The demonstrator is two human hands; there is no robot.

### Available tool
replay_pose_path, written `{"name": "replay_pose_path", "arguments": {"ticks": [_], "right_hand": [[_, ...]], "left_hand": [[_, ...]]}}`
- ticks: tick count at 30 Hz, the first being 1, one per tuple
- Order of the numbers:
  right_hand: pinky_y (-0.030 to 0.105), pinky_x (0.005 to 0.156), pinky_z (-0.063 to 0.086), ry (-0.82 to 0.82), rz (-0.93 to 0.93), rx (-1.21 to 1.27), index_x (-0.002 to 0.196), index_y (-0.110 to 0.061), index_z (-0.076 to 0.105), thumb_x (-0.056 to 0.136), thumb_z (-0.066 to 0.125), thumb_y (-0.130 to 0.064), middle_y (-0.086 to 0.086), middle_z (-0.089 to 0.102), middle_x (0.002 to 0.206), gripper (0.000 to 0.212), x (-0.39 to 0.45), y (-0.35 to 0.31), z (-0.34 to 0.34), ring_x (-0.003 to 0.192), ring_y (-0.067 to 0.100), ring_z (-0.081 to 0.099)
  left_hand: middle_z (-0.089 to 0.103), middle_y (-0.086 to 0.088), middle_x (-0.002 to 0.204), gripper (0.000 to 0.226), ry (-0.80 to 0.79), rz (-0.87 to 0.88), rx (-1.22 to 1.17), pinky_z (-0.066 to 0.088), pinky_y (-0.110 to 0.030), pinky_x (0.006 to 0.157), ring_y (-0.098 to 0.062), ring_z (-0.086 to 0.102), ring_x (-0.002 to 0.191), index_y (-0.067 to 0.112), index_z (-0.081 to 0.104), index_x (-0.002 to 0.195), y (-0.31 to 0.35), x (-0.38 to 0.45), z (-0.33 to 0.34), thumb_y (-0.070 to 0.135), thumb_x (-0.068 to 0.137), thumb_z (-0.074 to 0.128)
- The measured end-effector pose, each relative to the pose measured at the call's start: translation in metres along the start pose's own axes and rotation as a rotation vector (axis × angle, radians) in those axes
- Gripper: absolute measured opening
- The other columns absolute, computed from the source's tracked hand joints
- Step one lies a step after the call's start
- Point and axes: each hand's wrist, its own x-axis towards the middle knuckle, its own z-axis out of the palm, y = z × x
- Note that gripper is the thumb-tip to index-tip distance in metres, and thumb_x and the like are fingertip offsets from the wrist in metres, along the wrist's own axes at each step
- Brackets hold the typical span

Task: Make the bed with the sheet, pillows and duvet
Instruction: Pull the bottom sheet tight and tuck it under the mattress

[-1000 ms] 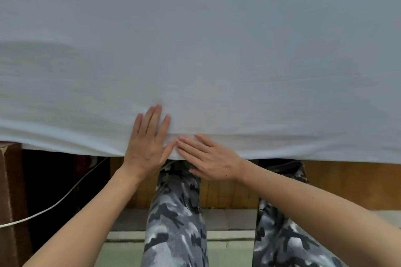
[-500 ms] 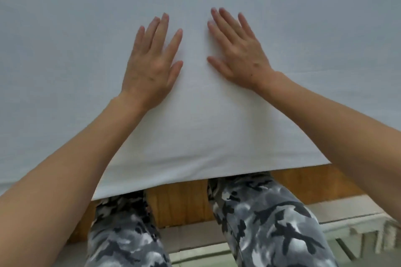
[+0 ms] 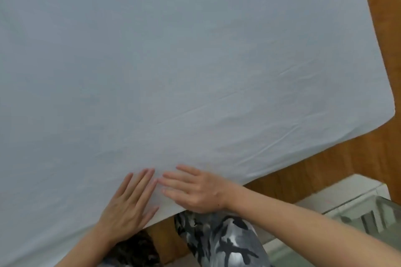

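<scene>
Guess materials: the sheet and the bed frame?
Sheet: looks like matte woven cotton or a similar blend; fine creases, no sheen. Bed frame: orange-brown with visible grain, so wood or wood-look veneer; cannot tell which.

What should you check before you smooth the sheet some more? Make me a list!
1. Left hand flat on the sheet: ok.
2. Right hand flat on it near the edge: ok.
3. Sheet covers the corner by the wooden frame: ok.
4. Wrinkles gone: not ok, creases run toward that corner.
5. Edge tucked under: cannot tell.
6. Pillows and duvet ready: cannot tell, none in view.
</scene>
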Motion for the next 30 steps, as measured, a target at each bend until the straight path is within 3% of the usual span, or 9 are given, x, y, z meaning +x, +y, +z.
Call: {"name": "replay_pose_path", "arguments": {"ticks": [4, 9, 12, 15, 18, 21, 24, 26, 30], "right_hand": [[0.049, 0.113, 0.027, 0.252, 0.461, -0.224, 0.132, -0.001, 0.043, 0.097, 0.048, -0.021, 0.024, 0.046, 0.142, 0.041, -0.009, 0.116, -0.057, 0.134, 0.036, 0.041], [0.049, 0.114, 0.021, 0.319, 0.973, -0.307, 0.143, 0.0, 0.039, 0.095, 0.039, -0.037, 0.025, 0.033, 0.15, 0.061, -0.029, 0.213, -0.105, 0.14, 0.037, 0.032], [0.045, 0.117, 0.011, 0.301, 1.204, -0.2, 0.15, -0.009, 0.028, 0.096, 0.026, -0.043, 0.016, 0.022, 0.157, 0.063, -0.078, 0.21, -0.09, 0.146, 0.029, 0.019], [0.04, 0.118, 0.006, 0.332, 1.416, -0.174, 0.152, -0.014, 0.021, 0.099, 0.023, -0.042, 0.01, 0.017, 0.159, 0.06, -0.15, 0.16, -0.057, 0.147, 0.024, 0.013], [0.039, 0.119, 0.002, 0.297, 1.521, -0.134, 0.153, -0.015, 0.014, 0.101, 0.015, -0.046, 0.01, 0.011, 0.16, 0.061, -0.192, 0.117, -0.041, 0.148, 0.024, 0.007], [0.038, 0.119, 0.0, 0.256, 1.573, -0.136, 0.153, -0.014, 0.011, 0.1, 0.008, -0.049, 0.011, 0.01, 0.16, 0.063, -0.202, 0.108, -0.038, 0.148, 0.024, 0.007], [0.037, 0.119, -0.002, 0.239, 1.569, -0.137, 0.154, -0.014, 0.009, 0.1, 0.01, -0.048, 0.01, 0.007, 0.161, 0.063, -0.2, 0.106, -0.041, 0.148, 0.023, 0.005], [0.04, 0.119, 0.0, 0.294, 1.577, -0.115, 0.153, -0.01, 0.015, 0.1, 0.015, -0.044, 0.013, 0.01, 0.16, 0.063, -0.196, 0.104, -0.043, 0.148, 0.025, 0.006], [0.047, 0.117, 0.012, 0.49, 1.46, -0.158, 0.138, 0.0, 0.04, 0.102, 0.024, -0.035, 0.023, 0.033, 0.149, 0.052, -0.169, 0.102, -0.047, 0.138, 0.035, 0.027]], "left_hand": [[0.023, -0.026, 0.154, 0.058, 0.113, -0.207, 0.082, 0.01, -0.048, 0.119, -0.035, 0.016, 0.146, -0.003, 0.025, 0.146, -0.032, 0.145, -0.017, 0.033, 0.101, 0.037], [0.005, -0.02, 0.16, 0.064, 0.123, -0.406, 0.058, 0.001, -0.044, 0.121, -0.032, 0.002, 0.149, 0.004, 0.009, 0.153, -0.036, 0.309, -0.023, 0.039, 0.102, 0.025], [0.008, -0.021, 0.16, 0.063, 0.067, -0.277, 0.045, 0.002, -0.045, 0.12, -0.033, 0.006, 0.149, 0.003, 0.014, 0.152, 0.008, 0.347, 0.004, 0.039, 0.102, 0.022], [0.016, -0.021, 0.158, 0.062, -0.101, 0.119, 0.035, 0.004, -0.047, 0.12, -0.033, 0.012, 0.148, 0.001, 0.024, 0.15, 0.084, 0.307, 0.052, 0.037, 0.101, 0.023], [0.015, -0.017, 0.159, 0.059, -0.181, 0.344, 0.029, 0.008, -0.046, 0.121, -0.029, 0.011, 0.149, 0.003, 0.022, 0.151, 0.137, 0.259, 0.077, 0.036, 0.103, 0.03], [0.018, -0.015, 0.159, 0.059, -0.259, 0.442, 0.055, 0.01, -0.045, 0.121, -0.027, 0.011, 0.149, 0.005, 0.026, 0.151, 0.151, 0.25, 0.079, 0.037, 0.103, 0.035], [0.02, -0.014, 0.158, 0.056, -0.356, 0.539, 0.06, 0.003, -0.043, 0.12, -0.026, 0.011, 0.148, 0.007, 0.027, 0.151, 0.14, 0.257, 0.058, 0.037, 0.103, 0.025], [0.025, -0.014, 0.156, 0.054, -0.316, 0.455, 0.046, 0.005, -0.04, 0.12, -0.026, 0.018, 0.147, 0.008, 0.03, 0.149, 0.124, 0.26, 0.034, 0.036, 0.103, 0.022], [0.037, -0.017, 0.151, 0.046, -0.097, 0.094, -0.008, 0.02, -0.042, 0.118, -0.03, 0.03, 0.142, 0.007, 0.04, 0.141, 0.057, 0.253, -0.005, 0.028, 0.1, 0.035]]}}
